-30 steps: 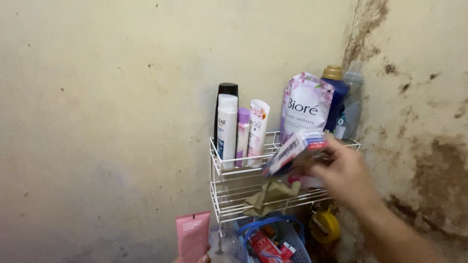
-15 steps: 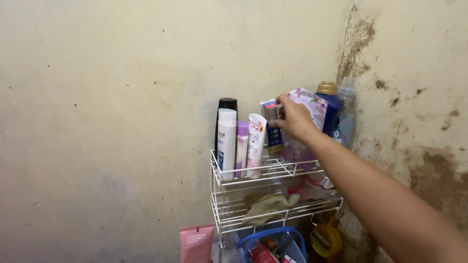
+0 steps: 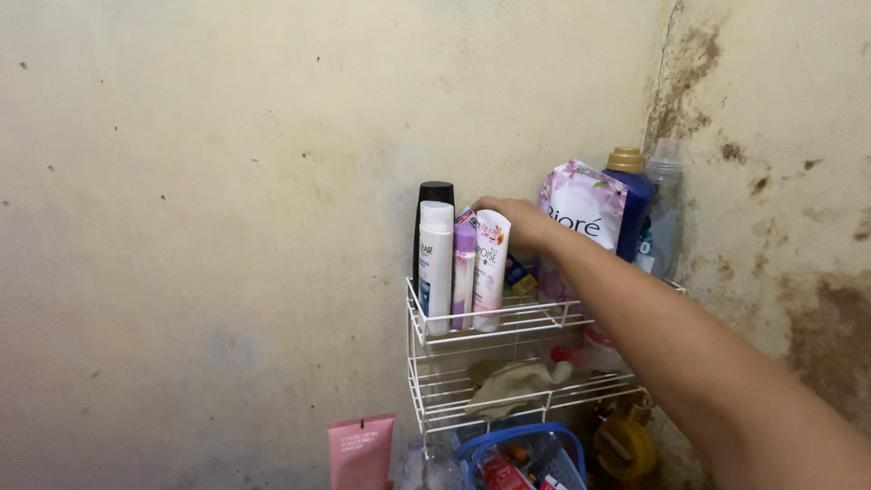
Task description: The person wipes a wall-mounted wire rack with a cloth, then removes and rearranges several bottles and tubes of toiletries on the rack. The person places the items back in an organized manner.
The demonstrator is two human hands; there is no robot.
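White wire makes up the two-tier corner rack [image 3: 435, 338] against the stained plaster wall [image 3: 227, 181]. Going left to right along its upper shelf, at about nine o'clock from the hand, stand a tall black bottle [image 3: 435, 194], a white bottle with a flat cap [image 3: 435, 263], a slim lilac tube [image 3: 464, 272] and a white upside-down tube with a pink flower print [image 3: 491, 268], all upright and touching one another. Just behind them sits a small blue and red packet [image 3: 514, 272], mostly hidden. The right hand [image 3: 510, 218] reaches in from five o'clock and rests on the top of this packet, fingers curled over it behind the flowered tube; whether they pinch it or only press on it I cannot tell. At three o'clock from the hand stand a pale pink refill pouch [image 3: 585, 204], a dark blue bottle with a gold cap [image 3: 632, 195] and a clear bottle [image 3: 664, 213] in the corner. On the lower shelf lies a crumpled beige cloth [image 3: 513, 381]. Below, at six o'clock, are a pink tube [image 3: 361, 451], a blue plastic basket [image 3: 531, 454] and a yellow roll [image 3: 628, 446]. The left hand is out of view. Judging by how things lie, the packet is already in among the bottles, and only the release and withdrawal of the hand appear left
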